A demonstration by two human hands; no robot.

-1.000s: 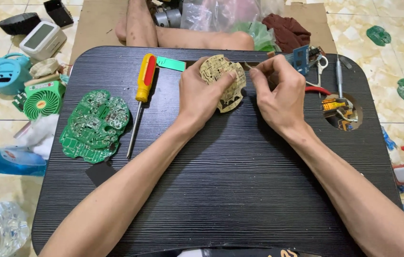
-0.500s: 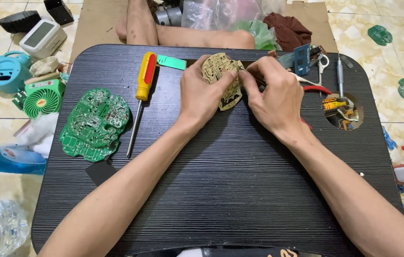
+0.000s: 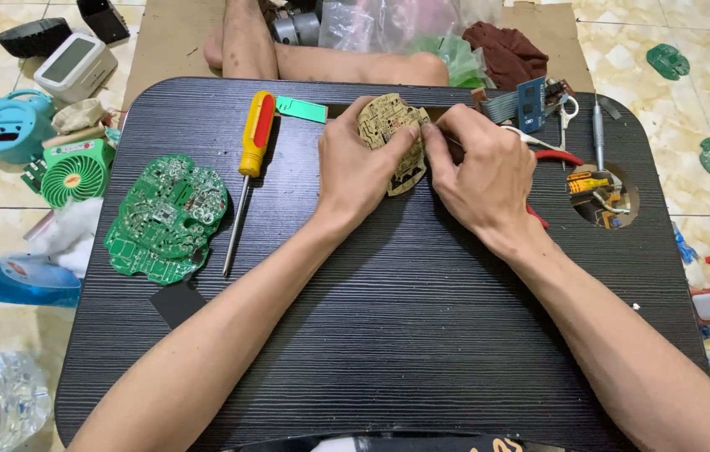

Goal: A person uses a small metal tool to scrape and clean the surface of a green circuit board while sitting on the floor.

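A: Where are the hands sitting?

B: Both are gripping the tan board [image 3: 394, 142] at the far middle of the tray [image 3: 388, 335]. The left hand [image 3: 361, 163] is closing round the board's left edge, fingers curled behind it. The right hand [image 3: 479, 172] is pinching at its right edge with thumb and fingertips drawn together.

A: How is the board lying?

B: It is standing tilted between the two hands, long axis running roughly away from the person, lower end touching the tray. Both hands are equally close; each is in contact.

A: What is lying beyond it?

B: Left of the board, a yellow screwdriver [image 3: 250, 159] is pointing toward the person, and further left a green board [image 3: 166, 218] is lying flat. Right of the board, red handles [image 3: 556, 155] are showing from behind the right hand.

A: Anything obscured?

B: Whether the right hand is holding a tool cannot be told; its fingers are covering the contact point. The board's middle strip is partly hidden by both thumbs.
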